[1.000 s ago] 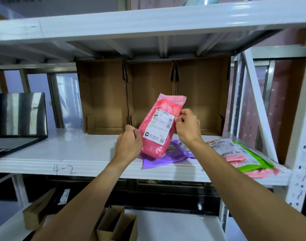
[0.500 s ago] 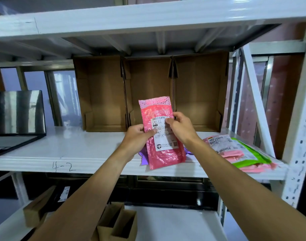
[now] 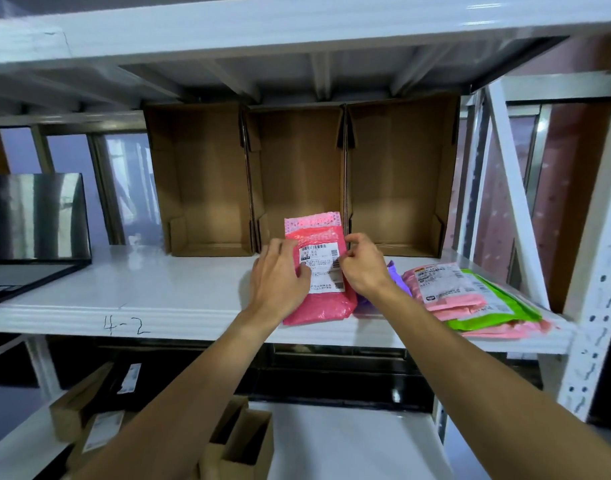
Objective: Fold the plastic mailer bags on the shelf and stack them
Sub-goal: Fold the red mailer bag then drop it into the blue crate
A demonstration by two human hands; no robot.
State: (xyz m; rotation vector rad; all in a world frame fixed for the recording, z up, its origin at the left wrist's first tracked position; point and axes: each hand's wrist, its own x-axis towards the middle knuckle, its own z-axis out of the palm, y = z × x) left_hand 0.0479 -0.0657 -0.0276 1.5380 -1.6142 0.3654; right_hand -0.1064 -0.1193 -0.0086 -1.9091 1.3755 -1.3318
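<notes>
Head view is looking along two bare forearms, with small cardboard cartons (image 3: 243,441) sitting below them on a lower level. The left hand (image 3: 280,280) is lying flat with fingers fairly straight, pressing on the pink mailer bag (image 3: 319,301) and partly covering its white label. The right hand (image 3: 364,265) is curling its fingers and pinching the bag's right edge beside the label. The bag is lying on the white shelf (image 3: 158,292) under both hands. A purple bag (image 3: 396,277) is peeking out under the right wrist. Just right of that hand, a stack of pink and green bags (image 3: 470,299) is resting. Beyond the hands, three open brown boxes (image 3: 297,174) are standing side by side. Far left of the left hand, a dark screen (image 3: 34,216) is standing.
</notes>
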